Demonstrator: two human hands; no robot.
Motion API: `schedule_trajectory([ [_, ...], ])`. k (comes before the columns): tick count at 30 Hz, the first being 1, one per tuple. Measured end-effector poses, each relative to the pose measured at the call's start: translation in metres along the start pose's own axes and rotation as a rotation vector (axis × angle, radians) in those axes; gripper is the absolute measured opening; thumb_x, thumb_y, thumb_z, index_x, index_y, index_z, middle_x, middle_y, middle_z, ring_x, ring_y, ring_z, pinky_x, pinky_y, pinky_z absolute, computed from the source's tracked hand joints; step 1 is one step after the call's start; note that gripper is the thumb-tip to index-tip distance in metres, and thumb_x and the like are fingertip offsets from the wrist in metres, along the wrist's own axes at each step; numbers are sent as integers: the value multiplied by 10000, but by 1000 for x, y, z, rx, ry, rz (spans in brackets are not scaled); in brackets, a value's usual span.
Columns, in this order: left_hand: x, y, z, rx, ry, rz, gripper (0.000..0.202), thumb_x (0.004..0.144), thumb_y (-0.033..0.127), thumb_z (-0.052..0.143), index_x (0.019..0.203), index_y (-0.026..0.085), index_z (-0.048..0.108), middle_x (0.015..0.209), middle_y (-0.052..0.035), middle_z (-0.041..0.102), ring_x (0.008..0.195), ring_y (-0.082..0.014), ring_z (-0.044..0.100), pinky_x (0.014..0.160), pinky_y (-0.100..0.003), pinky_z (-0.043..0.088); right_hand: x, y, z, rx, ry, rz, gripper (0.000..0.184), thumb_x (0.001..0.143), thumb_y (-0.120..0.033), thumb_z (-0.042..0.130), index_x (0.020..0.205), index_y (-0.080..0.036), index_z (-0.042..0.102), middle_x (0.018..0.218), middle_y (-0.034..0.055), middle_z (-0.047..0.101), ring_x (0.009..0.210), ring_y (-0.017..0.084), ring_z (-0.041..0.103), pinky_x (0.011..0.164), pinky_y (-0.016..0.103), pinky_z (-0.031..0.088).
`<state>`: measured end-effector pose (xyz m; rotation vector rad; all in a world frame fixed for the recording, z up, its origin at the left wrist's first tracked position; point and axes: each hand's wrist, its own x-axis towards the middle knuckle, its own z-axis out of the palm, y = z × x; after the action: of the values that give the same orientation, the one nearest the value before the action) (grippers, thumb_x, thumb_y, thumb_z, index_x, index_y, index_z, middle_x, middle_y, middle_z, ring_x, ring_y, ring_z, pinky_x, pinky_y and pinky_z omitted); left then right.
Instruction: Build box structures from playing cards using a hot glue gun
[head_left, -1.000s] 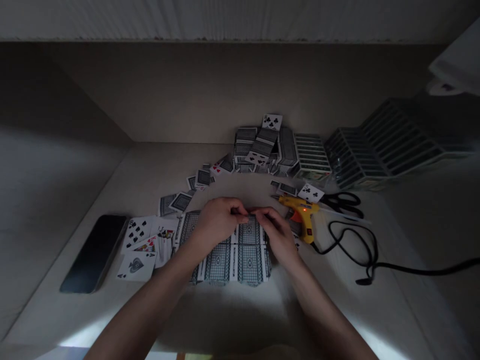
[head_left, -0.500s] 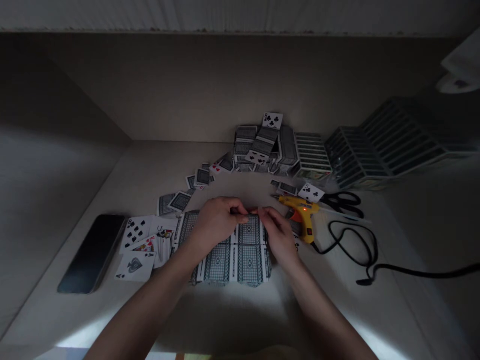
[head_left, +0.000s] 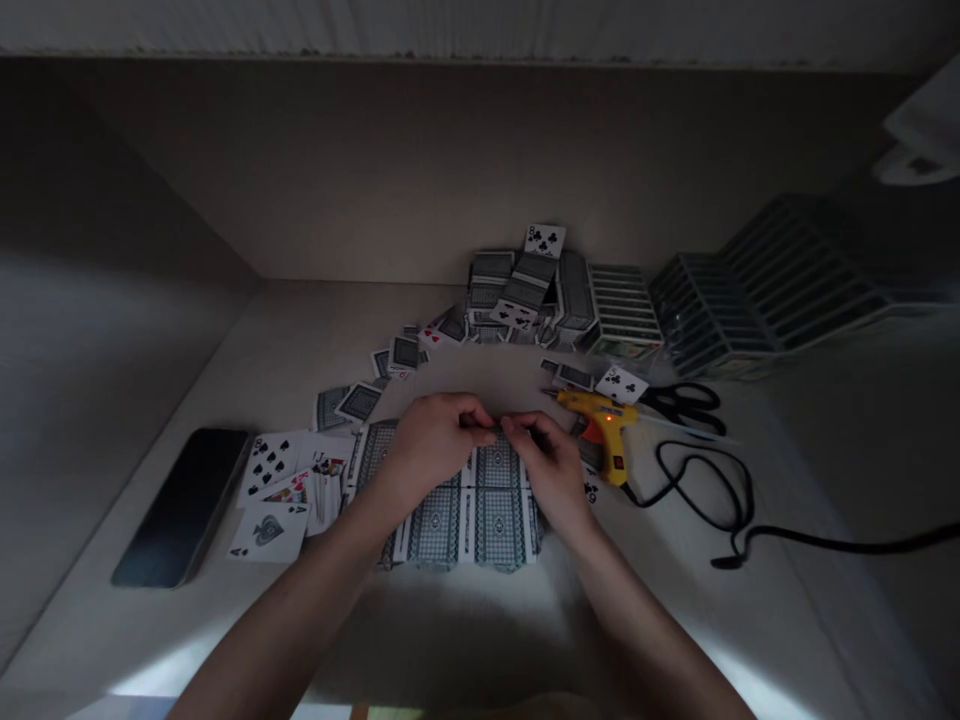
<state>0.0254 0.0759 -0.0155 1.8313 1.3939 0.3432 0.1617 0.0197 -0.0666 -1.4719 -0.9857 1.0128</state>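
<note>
Dim pale worktop [head_left: 465, 640], flat wall behind. Card block [head_left: 501, 525] sits center, under the hands: long axis left to right, patterned backs up, two rows visible, paper edges uneven at the near side. Left hand [head_left: 439, 440] lies over it, fingers curled, thumb and index meeting at the far edge; right hand [head_left: 556, 465] at the far right corner, thumb and index nearly together, other fingers loosely bent. Can't tell if either grips the edge or a small piece. Counts: 1 glue gun [head_left: 615, 432], yellow plastic, red light on, nozzle pointing left; 1 black cord [head_left: 840, 545], looped; 1 pair of black-handled scissors [head_left: 686, 403]; 1 phone [head_left: 184, 508], dark glossy slab, slanting far-right. Face-up cards at left include 1 ace of spades [head_left: 271, 532], 1 eight of spades [head_left: 270, 463]. Ribbed structures [head_left: 757, 290] back right, slatted, angular.
</note>
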Motion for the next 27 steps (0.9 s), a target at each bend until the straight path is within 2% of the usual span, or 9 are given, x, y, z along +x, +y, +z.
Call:
schedule_trajectory([
  [6, -1, 0, -1, 33, -6, -10, 52, 731, 267, 662, 734, 241, 707, 747, 47, 707, 702, -147, 621, 652, -268, 404, 0, -3, -3, 109, -51, 74, 261, 837, -400, 509, 763, -217, 680, 793, 5, 691, 796, 181, 602, 728, 285, 424],
  [14, 0, 0, -1, 68, 9, 10, 33, 713, 231, 678, 730, 230, 706, 708, 47, 691, 677, -140, 610, 633, -256, 393, 1, -1, 2, 28, 12, 13, 164, 744, -371, 641, 737, -210, 673, 746, 2, 686, 779, 184, 610, 758, 305, 445],
  [21, 1, -2, 1, 69, 9, 21, 39, 722, 247, 669, 737, 241, 705, 697, 54, 684, 667, -136, 605, 636, -252, 398, 1, 0, 0, -7, -5, 8, 159, 755, -348, 635, 765, -198, 691, 794, 17, 705, 796, 184, 619, 770, 311, 445],
  [27, 0, 0, 0, 67, 6, 5, 51, 714, 232, 677, 750, 234, 714, 737, 41, 704, 694, -143, 623, 656, -257, 409, 3, 3, -3, 13, -26, 30, 181, 742, -370, 644, 783, -203, 703, 789, 16, 711, 761, 184, 625, 722, 307, 457],
])
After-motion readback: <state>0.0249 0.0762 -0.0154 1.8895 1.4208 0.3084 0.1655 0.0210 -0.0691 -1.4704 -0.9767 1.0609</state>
